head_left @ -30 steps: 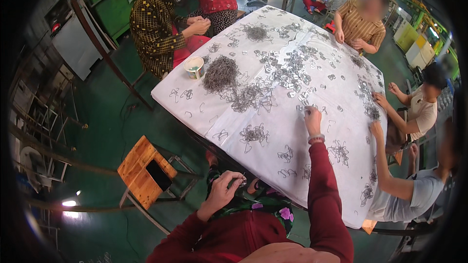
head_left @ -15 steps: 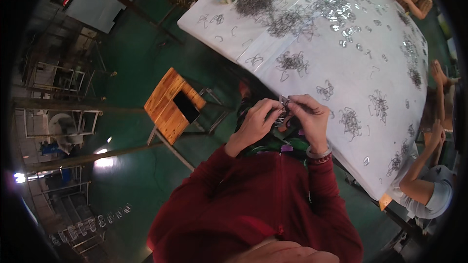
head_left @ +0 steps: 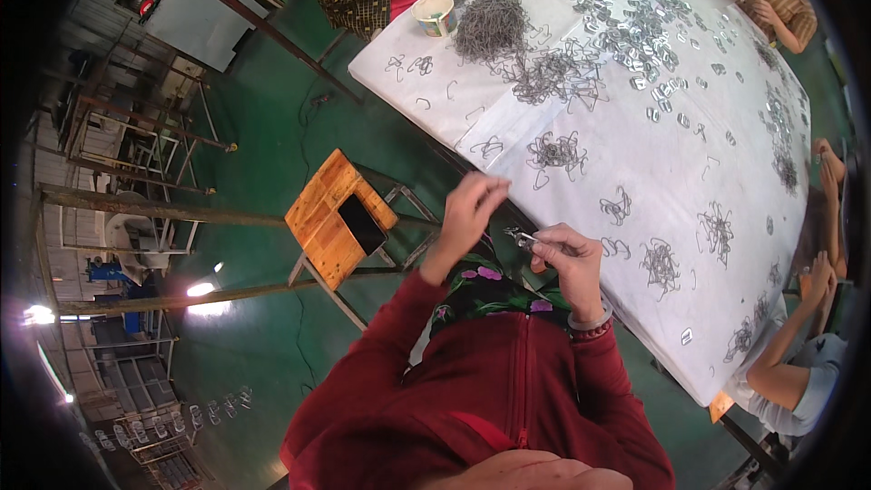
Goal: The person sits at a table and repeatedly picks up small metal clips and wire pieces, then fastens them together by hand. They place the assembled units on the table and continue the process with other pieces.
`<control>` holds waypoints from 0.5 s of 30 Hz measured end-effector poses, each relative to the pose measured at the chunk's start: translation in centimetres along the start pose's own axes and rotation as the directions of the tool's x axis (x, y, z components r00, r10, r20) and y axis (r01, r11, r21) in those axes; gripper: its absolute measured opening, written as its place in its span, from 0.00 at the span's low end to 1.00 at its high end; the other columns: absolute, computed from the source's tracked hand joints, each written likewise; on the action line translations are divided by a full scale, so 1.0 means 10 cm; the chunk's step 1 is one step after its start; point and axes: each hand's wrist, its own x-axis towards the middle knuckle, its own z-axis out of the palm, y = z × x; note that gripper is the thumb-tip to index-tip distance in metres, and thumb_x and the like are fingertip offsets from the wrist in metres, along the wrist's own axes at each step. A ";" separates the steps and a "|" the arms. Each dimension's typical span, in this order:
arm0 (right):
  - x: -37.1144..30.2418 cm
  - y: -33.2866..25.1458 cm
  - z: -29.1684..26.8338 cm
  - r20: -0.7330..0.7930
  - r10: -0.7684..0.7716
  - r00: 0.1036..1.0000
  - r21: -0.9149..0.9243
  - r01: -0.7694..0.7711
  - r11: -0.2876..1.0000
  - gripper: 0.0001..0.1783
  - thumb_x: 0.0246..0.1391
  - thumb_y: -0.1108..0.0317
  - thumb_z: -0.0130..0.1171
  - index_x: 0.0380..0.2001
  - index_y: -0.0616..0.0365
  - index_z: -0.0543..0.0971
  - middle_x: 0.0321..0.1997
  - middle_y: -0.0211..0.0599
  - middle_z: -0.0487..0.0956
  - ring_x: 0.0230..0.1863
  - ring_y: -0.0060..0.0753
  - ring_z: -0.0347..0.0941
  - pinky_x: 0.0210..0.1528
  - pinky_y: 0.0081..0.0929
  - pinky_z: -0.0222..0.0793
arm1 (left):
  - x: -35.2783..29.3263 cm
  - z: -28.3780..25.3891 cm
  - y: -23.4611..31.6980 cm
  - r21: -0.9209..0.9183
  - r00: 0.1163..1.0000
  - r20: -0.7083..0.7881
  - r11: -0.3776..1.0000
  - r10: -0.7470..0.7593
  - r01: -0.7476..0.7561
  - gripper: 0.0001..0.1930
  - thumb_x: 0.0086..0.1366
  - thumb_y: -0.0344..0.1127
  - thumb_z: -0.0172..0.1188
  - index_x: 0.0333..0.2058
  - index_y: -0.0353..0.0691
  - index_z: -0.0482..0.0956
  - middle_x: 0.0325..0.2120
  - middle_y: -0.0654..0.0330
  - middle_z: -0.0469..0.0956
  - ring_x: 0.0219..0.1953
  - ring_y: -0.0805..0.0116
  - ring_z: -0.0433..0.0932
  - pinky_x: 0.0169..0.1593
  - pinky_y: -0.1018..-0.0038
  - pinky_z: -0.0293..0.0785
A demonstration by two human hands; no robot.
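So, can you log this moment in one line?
left hand: near table, grip unclear; right hand: pinching small metal piece; table: wire pile, metal pieces; stool: dark rectangular object

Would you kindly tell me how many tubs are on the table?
1: the tub stands near the left edge of the table, beside the densest pile of bent wires. The table's far end is cut off; others may be hidden.

Shiny held metal pieces (head_left: pixel 519 236), dull wire hooks (head_left: pixel 491 27), smooth wooden stool (head_left: pixel 318 218)
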 end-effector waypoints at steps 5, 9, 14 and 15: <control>-0.03 -0.01 0.02 0.051 0.012 0.999 -0.036 -0.010 0.999 0.09 0.47 0.87 0.58 0.33 0.69 0.80 0.34 0.38 0.78 0.30 0.23 0.75 0.32 0.16 0.71 | 1.13 0.23 -0.54 0.379 0.976 0.020 0.902 0.217 -0.209 0.06 0.58 0.33 0.58 0.31 0.38 0.82 0.27 0.55 0.75 0.33 0.58 0.73 0.38 0.65 0.70; -0.10 -0.07 0.01 0.065 0.008 0.998 -0.056 -0.005 0.998 0.09 0.47 0.87 0.58 0.33 0.69 0.80 0.35 0.38 0.78 0.30 0.23 0.75 0.32 0.15 0.71 | 1.64 0.44 -0.78 0.646 0.947 0.204 0.693 0.247 -0.320 0.06 0.56 0.30 0.55 0.28 0.37 0.80 0.29 0.54 0.73 0.39 0.55 0.71 0.41 0.61 0.71; -0.20 -0.12 -0.03 0.012 0.018 1.000 -0.038 -0.017 0.999 0.08 0.47 0.87 0.58 0.32 0.69 0.80 0.33 0.37 0.77 0.30 0.22 0.75 0.32 0.15 0.71 | 1.72 0.54 -0.86 0.716 0.891 0.365 0.530 0.270 -0.455 0.05 0.53 0.28 0.51 0.24 0.33 0.75 0.32 0.51 0.72 0.41 0.50 0.71 0.43 0.59 0.71; -0.22 -0.11 -0.04 0.013 0.030 0.999 -0.033 -0.029 0.999 0.08 0.47 0.87 0.58 0.32 0.69 0.80 0.33 0.38 0.77 0.29 0.22 0.75 0.32 0.15 0.71 | 1.71 0.52 -0.89 0.718 0.897 0.369 0.538 0.242 -0.441 0.06 0.54 0.28 0.51 0.24 0.33 0.75 0.33 0.50 0.72 0.41 0.50 0.71 0.44 0.59 0.71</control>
